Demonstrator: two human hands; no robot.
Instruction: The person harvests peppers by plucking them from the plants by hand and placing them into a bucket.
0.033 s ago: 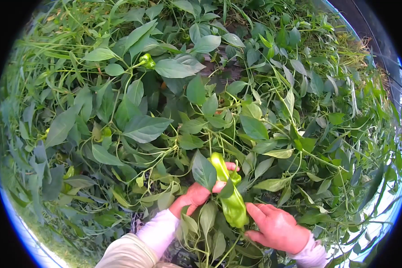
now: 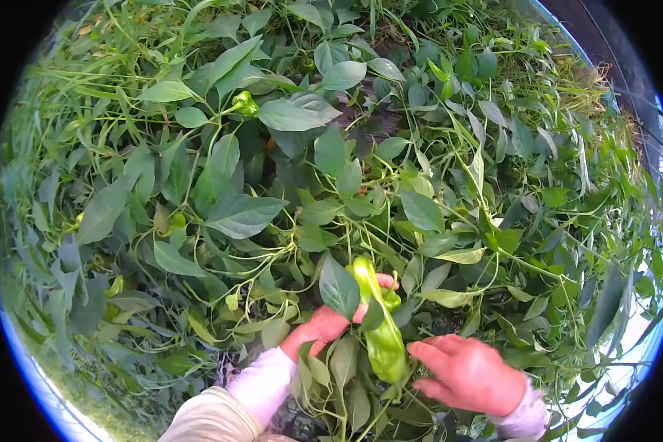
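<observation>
A long, light green pepper [image 2: 385, 350] hangs lengthwise among the leaves at the lower middle. My left hand [image 2: 327, 324] reaches under a broad leaf [image 2: 339, 286] and grips the pepper's upper part, its thumb on the near side and a fingertip showing beyond it. Another leaf lies across the pepper and hides part of the hold. Just right of the pepper's lower end is my right hand [image 2: 473, 373], holding nothing visible, with index finger and thumb apart. Its index fingertip comes very close to the pepper; whether they touch I cannot tell.
Dense pepper plants surround both hands. A small green pepper [image 2: 245, 103] hangs at the upper left, and another green fruit [image 2: 177, 219] shows partly behind leaves. Thin stems [image 2: 534, 264] cross at the right. Tall grass [image 2: 81, 88] grows at the far left.
My right hand has shifted slightly to the right and down. The pepper and my left hand have moved down a little in the picture; the grip looks the same.
</observation>
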